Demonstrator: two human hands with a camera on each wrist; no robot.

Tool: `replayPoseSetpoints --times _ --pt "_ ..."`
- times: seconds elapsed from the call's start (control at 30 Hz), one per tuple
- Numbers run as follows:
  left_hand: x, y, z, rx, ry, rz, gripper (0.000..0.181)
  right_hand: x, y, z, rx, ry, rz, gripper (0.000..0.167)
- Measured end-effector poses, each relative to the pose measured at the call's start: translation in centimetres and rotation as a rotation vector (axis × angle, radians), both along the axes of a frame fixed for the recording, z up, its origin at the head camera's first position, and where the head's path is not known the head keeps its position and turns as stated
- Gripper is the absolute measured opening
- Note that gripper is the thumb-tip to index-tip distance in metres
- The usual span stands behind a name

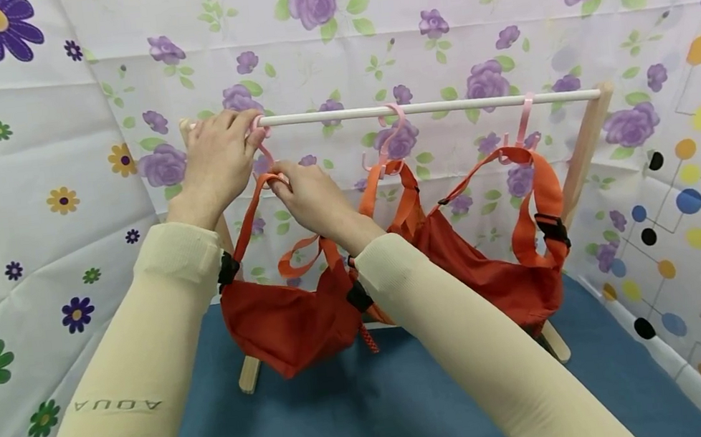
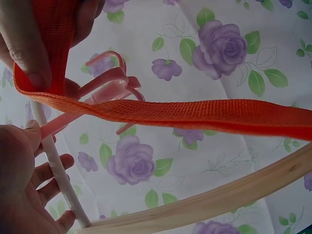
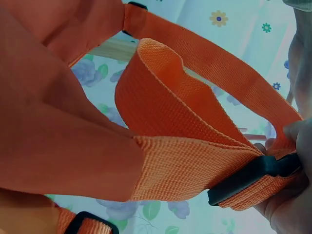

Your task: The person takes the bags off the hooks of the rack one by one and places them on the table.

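This looks like a small makeshift booth [image 1: 15, 235]. Printed sheets [image 1: 346, 67] (flowers, coloured dots) rise behind the back edge of the blue surface [image 1: 348, 428] and along its sides.

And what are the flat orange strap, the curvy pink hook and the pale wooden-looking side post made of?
The flat orange strap looks like matte woven webbing, maybe nylon: fine ribs show in its weave. The curvy pink hook is probably plastic, smooth with soft highlights. The pale side post seems to be wood, with little shine: you can see grain streaks.
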State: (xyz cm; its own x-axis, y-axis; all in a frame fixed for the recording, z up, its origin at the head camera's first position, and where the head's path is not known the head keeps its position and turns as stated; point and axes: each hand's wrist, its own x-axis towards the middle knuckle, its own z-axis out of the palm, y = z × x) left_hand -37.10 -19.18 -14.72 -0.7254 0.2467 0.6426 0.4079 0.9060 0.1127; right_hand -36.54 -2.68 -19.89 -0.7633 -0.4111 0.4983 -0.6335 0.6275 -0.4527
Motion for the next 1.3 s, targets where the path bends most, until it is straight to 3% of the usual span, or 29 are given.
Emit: replayPoseSetpoints --times 0.23,0.7,0.87,1.03,1.17,1.3 --pt "0.1 -0.2 -0.3 0.019 -0.004 -0.014 0.047 0.6 0.1 -0.5 -0.032 -0.047 0.039 0.029" --pt "0.4 -0.7 -1.0 0.041 -0.048 -0.038 0.062 1.0 0.5 -1.5 -0.07 -0.029 0.051 0.028" --pt "1.4 -1.6 -2.4 0.137 0.011 -0.073 0.061 1.5 0.7 -1.6 -0.062 -0.047 0.067 0.028" --pt "3.1 -2.8 -4.4 0.217 0.036 -0.122 0.055 1.9 0.9 -1.8 -0.062 -0.055 0.081 0.028" --pt "4.1 -3.8 -5.8 0.218 0.019 -0.119 0.055 2.2 1.0 -1.9 -0.07 -0.048 0.082 0.028" --pt "4.4 -4.7 -7.0 0.225 -0.043 -0.121 0.059 2.4 1.1 -1.8 -0.079 -0.033 0.082 0.028"
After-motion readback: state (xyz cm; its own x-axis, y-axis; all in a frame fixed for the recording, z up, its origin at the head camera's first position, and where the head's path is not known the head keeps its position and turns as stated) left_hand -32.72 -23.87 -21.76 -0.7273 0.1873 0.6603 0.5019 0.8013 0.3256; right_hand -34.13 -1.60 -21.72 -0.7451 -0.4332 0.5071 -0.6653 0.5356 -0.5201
